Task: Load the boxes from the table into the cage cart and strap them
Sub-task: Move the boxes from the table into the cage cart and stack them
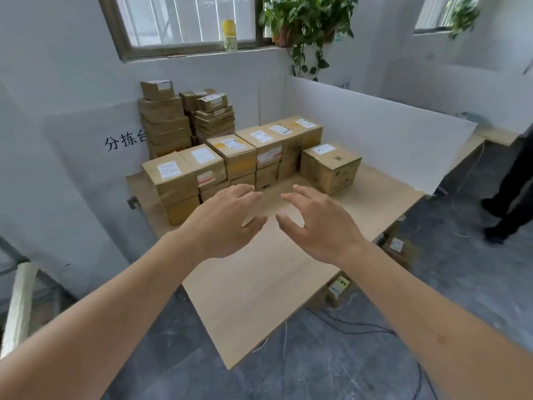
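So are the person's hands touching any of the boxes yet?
Apart. The head view shows left hand and right hand open over bare table, short of the boxes.

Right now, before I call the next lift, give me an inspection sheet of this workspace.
Surface: wooden table, near half bare; white partition board along its far right edge.
Job's things: taped, labelled cardboard boxes stacked in rows at the far side; single box standing apart on the right; taller stacks against the wall. Cage cart and straps: nothing seen.
Clutter: boxes under the table.
Grippers: left hand and right hand open, over the table, holding nothing.
Cables: dark cable and white wire on the floor.
Surroundings: window with yellow bottle, hanging plant, another person's legs at right.
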`<state>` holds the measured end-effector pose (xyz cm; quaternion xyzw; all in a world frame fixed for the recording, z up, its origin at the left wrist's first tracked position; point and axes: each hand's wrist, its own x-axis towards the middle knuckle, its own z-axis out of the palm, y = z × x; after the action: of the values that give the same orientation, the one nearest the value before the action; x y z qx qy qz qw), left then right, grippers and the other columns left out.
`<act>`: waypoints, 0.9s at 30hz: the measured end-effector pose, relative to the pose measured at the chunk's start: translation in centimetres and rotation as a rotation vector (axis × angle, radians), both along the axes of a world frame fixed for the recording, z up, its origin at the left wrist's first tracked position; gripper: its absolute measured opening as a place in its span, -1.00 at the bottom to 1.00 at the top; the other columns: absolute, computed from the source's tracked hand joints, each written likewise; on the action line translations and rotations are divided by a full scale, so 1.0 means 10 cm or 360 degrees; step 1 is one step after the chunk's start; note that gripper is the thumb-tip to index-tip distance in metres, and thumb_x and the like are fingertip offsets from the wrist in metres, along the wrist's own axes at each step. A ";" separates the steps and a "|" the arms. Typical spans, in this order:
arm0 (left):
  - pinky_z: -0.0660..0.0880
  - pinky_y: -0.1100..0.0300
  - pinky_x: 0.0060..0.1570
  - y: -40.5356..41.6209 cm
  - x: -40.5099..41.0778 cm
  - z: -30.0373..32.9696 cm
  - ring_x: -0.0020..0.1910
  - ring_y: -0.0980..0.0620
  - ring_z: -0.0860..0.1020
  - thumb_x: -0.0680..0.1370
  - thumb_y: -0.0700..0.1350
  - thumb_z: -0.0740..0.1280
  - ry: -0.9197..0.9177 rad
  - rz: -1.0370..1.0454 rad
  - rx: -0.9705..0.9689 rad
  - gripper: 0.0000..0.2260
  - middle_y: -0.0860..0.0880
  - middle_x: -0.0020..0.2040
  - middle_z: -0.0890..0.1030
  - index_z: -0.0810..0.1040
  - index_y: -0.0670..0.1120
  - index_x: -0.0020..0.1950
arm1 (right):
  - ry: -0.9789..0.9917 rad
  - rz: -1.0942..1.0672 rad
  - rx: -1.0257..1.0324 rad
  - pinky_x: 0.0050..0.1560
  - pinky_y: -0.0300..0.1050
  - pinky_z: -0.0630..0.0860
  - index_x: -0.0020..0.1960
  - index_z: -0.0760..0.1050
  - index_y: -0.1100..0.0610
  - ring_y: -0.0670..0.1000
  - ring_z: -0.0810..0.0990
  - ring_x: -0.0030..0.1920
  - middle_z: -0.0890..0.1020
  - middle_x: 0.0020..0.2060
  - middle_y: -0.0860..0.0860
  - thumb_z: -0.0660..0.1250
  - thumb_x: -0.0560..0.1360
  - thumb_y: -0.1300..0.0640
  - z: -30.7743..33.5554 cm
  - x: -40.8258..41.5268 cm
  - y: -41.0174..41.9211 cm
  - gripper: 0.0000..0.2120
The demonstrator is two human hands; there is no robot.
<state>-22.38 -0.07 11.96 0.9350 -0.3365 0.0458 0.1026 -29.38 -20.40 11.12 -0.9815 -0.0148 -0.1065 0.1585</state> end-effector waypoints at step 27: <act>0.47 -0.03 0.35 -3.70 2.23 -0.42 0.43 -0.07 0.44 0.67 0.22 0.16 0.0109 -0.0285 0.0050 -0.50 0.02 0.49 0.42 0.39 0.02 0.54 | 0.0159 -0.0366 0.0045 0.46 0.09 0.38 0.55 0.38 -0.07 0.07 0.35 0.52 0.35 0.56 -0.01 0.15 0.64 -0.27 -0.36 1.82 -3.50 -0.46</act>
<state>-0.11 -37.03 7.76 0.9036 -0.4157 -0.0007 0.1031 -11.16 -55.43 7.52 -0.9785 0.1072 -0.0751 0.1596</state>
